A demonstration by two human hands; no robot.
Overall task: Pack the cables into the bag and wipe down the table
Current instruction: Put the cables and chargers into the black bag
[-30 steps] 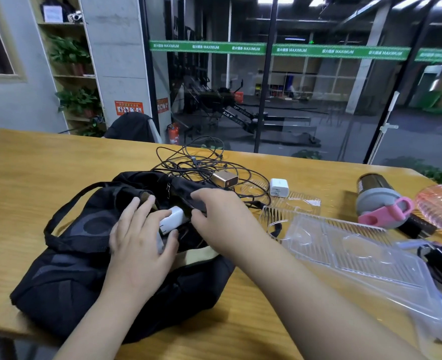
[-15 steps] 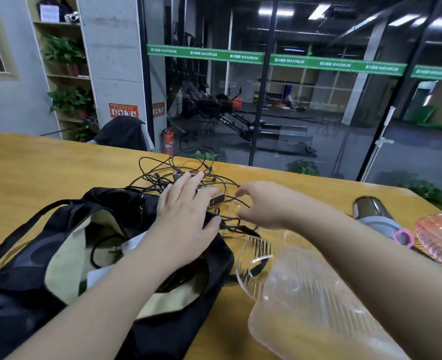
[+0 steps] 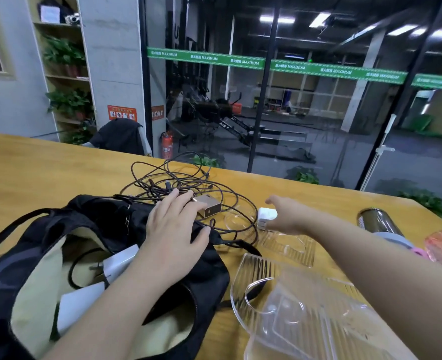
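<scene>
1. My left hand: lay flat on the far rim of the bag, fingers straight and slightly spread, tips reaching the cable tangle at its 12 o'clock; it gripped nothing.
2. My right hand: stretched out at 3 o'clock of the left, thumb and fingers parted round the white charger; whether they had closed on it I could not tell.
3. Black bag: stood open on the wooden table, pale lining showing, with white adapters and a dark cord inside.
4. Cables: a loose dark tangle on the table at 12 o'clock of the bag, just beyond its rim.
5. Gold power block: sat among the cables, just beside my left fingertips.
6. Clear plastic tray: lay at 3 o'clock of the bag, under my right forearm.
7. Steel bottle: lay at 3 o'clock, well apart from the cables.
</scene>
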